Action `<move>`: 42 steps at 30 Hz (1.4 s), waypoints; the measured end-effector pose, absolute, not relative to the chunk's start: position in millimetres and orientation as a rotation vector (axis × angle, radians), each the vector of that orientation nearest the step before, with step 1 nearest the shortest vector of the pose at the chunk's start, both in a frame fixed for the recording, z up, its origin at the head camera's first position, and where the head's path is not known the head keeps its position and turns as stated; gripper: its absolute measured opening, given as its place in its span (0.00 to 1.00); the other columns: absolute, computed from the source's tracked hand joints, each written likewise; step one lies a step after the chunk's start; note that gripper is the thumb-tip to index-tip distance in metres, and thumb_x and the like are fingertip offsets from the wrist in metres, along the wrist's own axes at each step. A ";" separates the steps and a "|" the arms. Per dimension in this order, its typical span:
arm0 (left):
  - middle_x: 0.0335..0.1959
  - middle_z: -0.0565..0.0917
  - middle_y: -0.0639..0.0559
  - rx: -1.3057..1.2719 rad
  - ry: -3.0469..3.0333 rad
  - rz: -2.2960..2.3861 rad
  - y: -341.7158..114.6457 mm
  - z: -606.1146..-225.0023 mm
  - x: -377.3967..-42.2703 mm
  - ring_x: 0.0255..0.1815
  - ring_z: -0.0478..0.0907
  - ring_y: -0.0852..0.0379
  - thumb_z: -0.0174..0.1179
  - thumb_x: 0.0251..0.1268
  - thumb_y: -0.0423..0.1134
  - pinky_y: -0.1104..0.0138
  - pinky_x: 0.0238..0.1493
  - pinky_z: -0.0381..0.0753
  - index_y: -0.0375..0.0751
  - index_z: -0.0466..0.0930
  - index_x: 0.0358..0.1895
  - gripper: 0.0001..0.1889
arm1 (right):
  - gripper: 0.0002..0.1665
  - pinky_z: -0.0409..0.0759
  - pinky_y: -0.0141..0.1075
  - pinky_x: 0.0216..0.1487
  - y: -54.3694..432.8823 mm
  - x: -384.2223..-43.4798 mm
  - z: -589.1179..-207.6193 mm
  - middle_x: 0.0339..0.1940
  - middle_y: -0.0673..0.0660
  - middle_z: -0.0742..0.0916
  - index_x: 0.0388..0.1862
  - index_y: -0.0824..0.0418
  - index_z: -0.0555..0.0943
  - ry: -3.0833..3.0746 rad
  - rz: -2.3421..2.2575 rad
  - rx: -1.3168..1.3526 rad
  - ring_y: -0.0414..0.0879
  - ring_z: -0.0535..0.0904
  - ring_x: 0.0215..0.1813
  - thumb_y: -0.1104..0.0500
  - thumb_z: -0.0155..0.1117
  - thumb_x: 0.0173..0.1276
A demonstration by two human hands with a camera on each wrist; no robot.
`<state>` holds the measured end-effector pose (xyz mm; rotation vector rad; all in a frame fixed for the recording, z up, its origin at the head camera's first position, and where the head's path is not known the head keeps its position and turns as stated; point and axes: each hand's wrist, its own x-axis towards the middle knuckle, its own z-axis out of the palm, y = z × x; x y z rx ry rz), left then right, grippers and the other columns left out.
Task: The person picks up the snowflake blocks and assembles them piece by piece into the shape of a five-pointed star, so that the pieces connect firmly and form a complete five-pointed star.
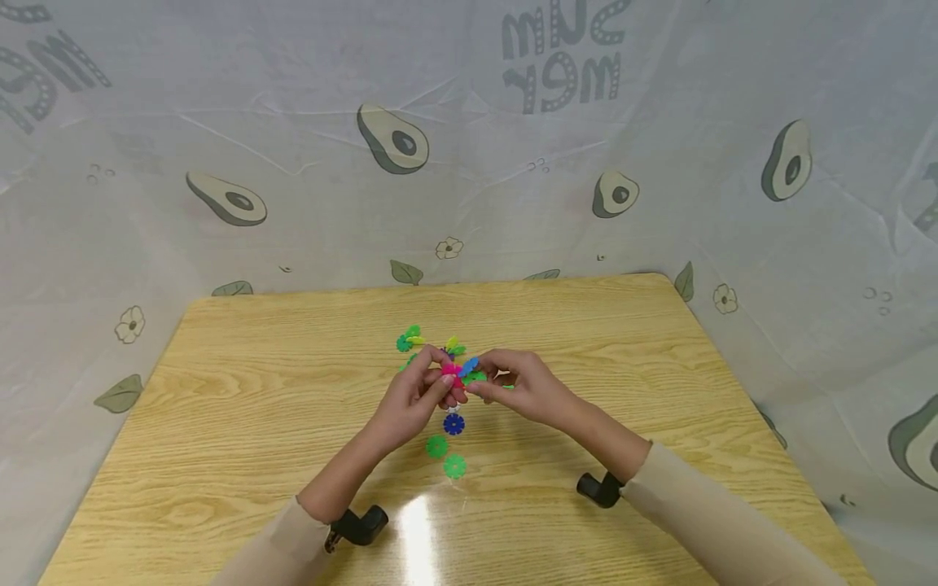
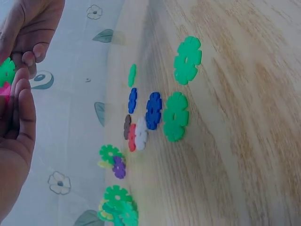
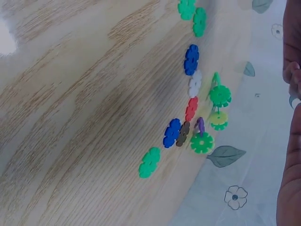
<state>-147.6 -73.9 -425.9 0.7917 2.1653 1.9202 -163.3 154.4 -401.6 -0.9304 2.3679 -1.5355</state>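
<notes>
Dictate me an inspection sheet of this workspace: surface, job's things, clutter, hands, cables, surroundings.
Surface: wood-grain table, glare patch near the front.
Job's things: pink notched disc, blue notched disc, green notched disc, held above the table.
Clutter: loose notched discs on the table.
Hands: bare left hand pinches the pink notched disc; right hand pinches the green notched disc.
Cables: nothing seen.
Surroundings: pale avocado-print sheet behind and beside the table.

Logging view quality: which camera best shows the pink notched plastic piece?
The head view: the pink notched plastic piece sits well inside the frame, pinched by the left hand, though fingers partly cover it. The left wrist view catches only a sliver at its left edge; the right wrist view shows none.
</notes>
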 end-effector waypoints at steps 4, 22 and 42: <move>0.36 0.87 0.29 0.824 2.205 1.904 -72.8 -425.6 -148.1 0.34 0.83 0.67 0.46 0.85 0.29 0.66 0.39 0.89 0.31 0.66 0.55 0.05 | 0.04 0.91 0.37 0.41 152.7 -163.7 -401.0 0.36 0.62 0.86 0.44 0.66 0.83 2.345 -1.559 -0.922 0.40 0.84 0.36 0.65 0.66 0.76; 0.53 0.81 0.44 1.225 3.257 0.952 -93.4 -399.7 -156.0 0.53 0.78 0.46 0.74 0.65 0.36 0.60 0.43 0.87 0.40 0.77 0.66 0.27 | 0.09 0.90 0.33 0.41 142.1 -173.9 -389.7 0.39 0.61 0.87 0.49 0.63 0.84 2.396 -1.629 -0.767 0.40 0.84 0.38 0.59 0.67 0.76; 0.45 0.79 0.45 0.855 3.375 0.754 -109.8 -428.9 -155.8 0.47 0.76 0.48 0.75 0.64 0.39 0.64 0.31 0.86 0.40 0.83 0.57 0.20 | 0.22 0.83 0.33 0.42 153.3 -142.9 -426.9 0.46 0.57 0.87 0.61 0.62 0.81 2.506 -1.198 -0.873 0.45 0.80 0.44 0.51 0.69 0.76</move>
